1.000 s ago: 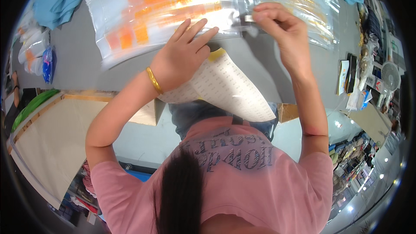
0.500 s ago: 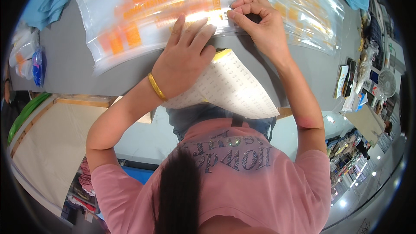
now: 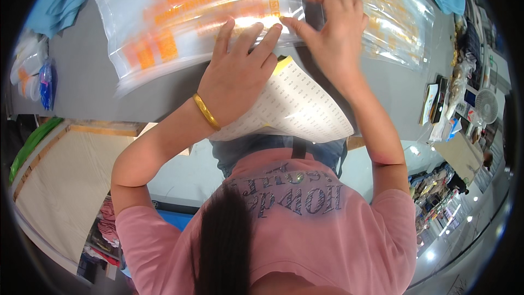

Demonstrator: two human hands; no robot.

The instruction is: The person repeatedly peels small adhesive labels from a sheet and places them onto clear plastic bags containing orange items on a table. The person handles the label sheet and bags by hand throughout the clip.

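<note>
2 hands work one clear orange-printed bag [image 3: 180, 27] on the grey table [image 3: 82, 84]: I see my left hand [image 3: 237, 71] spread flat, pinning it, while my right hand [image 3: 333, 33] pinches its edge; sticker sheet [image 3: 295, 106] lies beneath.

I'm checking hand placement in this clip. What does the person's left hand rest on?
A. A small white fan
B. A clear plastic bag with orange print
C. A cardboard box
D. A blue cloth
B: the left hand lies flat, fingers spread, on the clear plastic bag with orange print on the grey table.
</note>
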